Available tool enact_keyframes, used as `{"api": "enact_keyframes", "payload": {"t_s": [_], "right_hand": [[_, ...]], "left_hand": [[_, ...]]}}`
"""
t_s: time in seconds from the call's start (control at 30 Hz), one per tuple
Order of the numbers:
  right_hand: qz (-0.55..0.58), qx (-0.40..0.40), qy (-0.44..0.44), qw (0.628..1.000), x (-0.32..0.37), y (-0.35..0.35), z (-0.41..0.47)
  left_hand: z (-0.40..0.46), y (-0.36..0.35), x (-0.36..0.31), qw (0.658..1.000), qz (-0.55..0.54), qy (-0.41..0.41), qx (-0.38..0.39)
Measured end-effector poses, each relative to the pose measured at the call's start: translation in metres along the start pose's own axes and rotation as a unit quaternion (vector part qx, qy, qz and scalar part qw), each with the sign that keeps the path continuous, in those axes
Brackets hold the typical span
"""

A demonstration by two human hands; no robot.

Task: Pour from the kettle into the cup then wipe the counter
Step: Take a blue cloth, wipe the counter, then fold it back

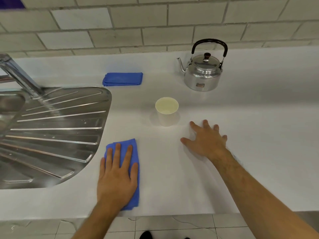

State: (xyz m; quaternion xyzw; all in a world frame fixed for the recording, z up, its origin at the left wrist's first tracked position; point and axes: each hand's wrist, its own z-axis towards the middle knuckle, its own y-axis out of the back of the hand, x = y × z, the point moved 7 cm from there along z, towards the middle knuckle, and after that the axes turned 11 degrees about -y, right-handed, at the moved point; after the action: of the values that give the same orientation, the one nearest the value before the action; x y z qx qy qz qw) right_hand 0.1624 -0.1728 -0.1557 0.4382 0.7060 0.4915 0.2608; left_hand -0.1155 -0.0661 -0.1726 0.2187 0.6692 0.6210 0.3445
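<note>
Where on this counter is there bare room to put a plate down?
Free: the counter right of the kettle and cup, and the strip between the folded cloth and kettle. Crowded: the front, with the left hand flat on a cloth and the right hand spread beside the cup.

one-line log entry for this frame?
phase: wiping | left hand: flat on blue cloth | right hand: flat on counter, empty | kettle: upright | cup: upright

Your left hand (117, 171) flat, fingers together, palm pressing down on the blue cloth (133, 152), your right hand (206, 140) spread, open, right of that cloth, both forearms bare
</note>
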Motion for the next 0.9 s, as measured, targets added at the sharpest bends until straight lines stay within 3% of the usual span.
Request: {"api": "enact_keyframes", "payload": {"t_s": [0.17,0.37,0.6,0.8,0.9], "right_hand": [[-0.001,0.01,0.004,1.0,0.0,0.001,0.002],[0.023,0.021,0.024,0.999,-0.004,0.006,0.004],[0.242,-0.035,0.094,0.965,-0.029,0.04,0.001],[0.246,-0.121,0.062,0.96,-0.058,0.05,-0.011],[0.258,-0.123,0.061,0.956,-0.06,0.039,-0.024]], "left_hand": [[0.022,-0.009,-0.047,0.999,0.004,0.03,-0.017],[0.064,-0.026,-0.121,0.999,-0.018,-0.049,-0.003],[0.081,-0.04,-0.196,0.989,-0.066,-0.131,0.014],[0.09,-0.048,-0.239,0.98,-0.082,-0.17,0.066],[0.096,-0.033,-0.228,0.961,-0.19,-0.182,0.091]]}}
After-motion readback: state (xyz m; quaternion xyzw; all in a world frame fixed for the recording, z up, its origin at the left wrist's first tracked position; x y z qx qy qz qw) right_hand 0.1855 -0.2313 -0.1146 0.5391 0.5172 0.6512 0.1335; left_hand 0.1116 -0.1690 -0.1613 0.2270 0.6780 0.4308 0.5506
